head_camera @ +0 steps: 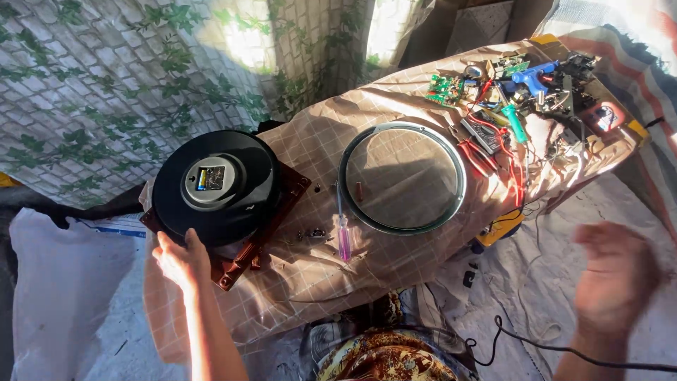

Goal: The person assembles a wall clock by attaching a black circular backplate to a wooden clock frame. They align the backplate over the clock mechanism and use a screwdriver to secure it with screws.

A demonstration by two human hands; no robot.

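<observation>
One black round clock back (pixel 218 185) face-down on one brown frame (pixel 262 236), left side of cloth-covered table (pixel 395 92); left hand (pixel 182 259) fingers spread, touching its near rim; right hand (pixel 617 275) blurred, grip impossible to tell; one glass ring (pixel 402 176) at centre; one purple-handled screwdriver (pixel 343 229) beside it.

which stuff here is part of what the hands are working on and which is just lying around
In hand:
- black round clock back, left hand on its edge
- brown frame under it
- round glass ring
- purple-handled screwdriver
- right hand, blurred, off the table, holding nothing visible

Lying about:
- blue glue gun
- green circuit boards
- red wires
- black cable
</observation>
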